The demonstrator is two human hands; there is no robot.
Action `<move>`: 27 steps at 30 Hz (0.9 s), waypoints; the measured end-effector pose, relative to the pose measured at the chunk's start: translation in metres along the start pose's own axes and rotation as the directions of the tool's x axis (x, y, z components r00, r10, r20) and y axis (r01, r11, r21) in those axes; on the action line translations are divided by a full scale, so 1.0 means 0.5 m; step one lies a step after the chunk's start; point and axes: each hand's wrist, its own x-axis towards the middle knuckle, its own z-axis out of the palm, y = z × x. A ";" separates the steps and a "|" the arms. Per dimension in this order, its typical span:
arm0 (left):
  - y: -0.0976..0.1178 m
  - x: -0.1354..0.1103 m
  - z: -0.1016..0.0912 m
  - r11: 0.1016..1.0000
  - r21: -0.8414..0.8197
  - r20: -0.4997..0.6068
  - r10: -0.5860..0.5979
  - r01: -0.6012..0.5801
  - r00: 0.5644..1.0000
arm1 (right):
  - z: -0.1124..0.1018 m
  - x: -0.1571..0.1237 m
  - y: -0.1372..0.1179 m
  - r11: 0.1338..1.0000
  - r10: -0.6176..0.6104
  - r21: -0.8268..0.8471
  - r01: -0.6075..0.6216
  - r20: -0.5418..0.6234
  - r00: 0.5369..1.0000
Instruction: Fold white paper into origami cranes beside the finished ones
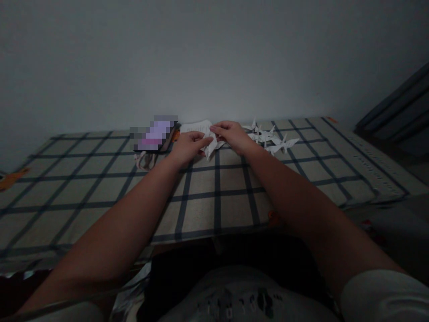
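Surface: checked cloth (217, 188) is covering the flat top across the middle of the frame; plain grey wall (201, 58) is filling the upper half (light is dim).
Left hand: left hand (187, 147) is pinching the white paper piece (210, 151) from its left side, fingers closed on it.
Right hand: right hand (234, 134) is gripping the same piece at its upper right edge, fingertips closed on it.
Paper piece: sitting just above frame centre, between both hands; its pointed end is hanging down toward the cloth, long axis running roughly top to bottom (fold detail too small to tell).
Nearer hand: neither, both are touching it; left is lying lower left of it, right upper right.
Neighbours: paper cranes (271, 138) are lying clustered just right of the right hand; white sheet (197, 126) is lying behind the hands; blurred purple item (154, 134) is sitting left of the left hand.
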 end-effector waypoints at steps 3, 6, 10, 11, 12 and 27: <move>0.003 -0.003 0.002 1.000 -0.013 0.020 0.002 -0.001 1.000 | -0.001 0.001 -0.002 1.000 -0.005 -0.023 0.004 -0.026 1.000; 0.012 -0.006 0.001 0.999 -0.030 0.038 -0.025 0.026 0.999 | 0.002 0.003 0.002 1.000 -0.011 -0.004 0.011 -0.035 0.999; 0.010 -0.005 0.001 0.997 -0.068 0.066 -0.037 0.042 0.997 | 0.001 0.003 0.006 0.999 -0.007 0.053 0.007 0.001 1.000; 0.006 -0.003 0.002 0.996 -0.076 0.067 -0.040 0.045 0.997 | 0.000 0.003 0.006 0.998 -0.001 0.061 0.001 0.006 1.000; 0.002 -0.002 0.002 0.995 -0.083 0.069 -0.043 0.049 0.997 | -0.002 0.003 0.005 0.998 0.007 0.066 -0.007 0.010 1.000; -0.017 0.009 -0.001 0.982 -0.175 0.088 -0.059 0.073 0.994 | -0.003 -0.005 -0.008 0.994 0.039 0.097 -0.041 0.025 0.999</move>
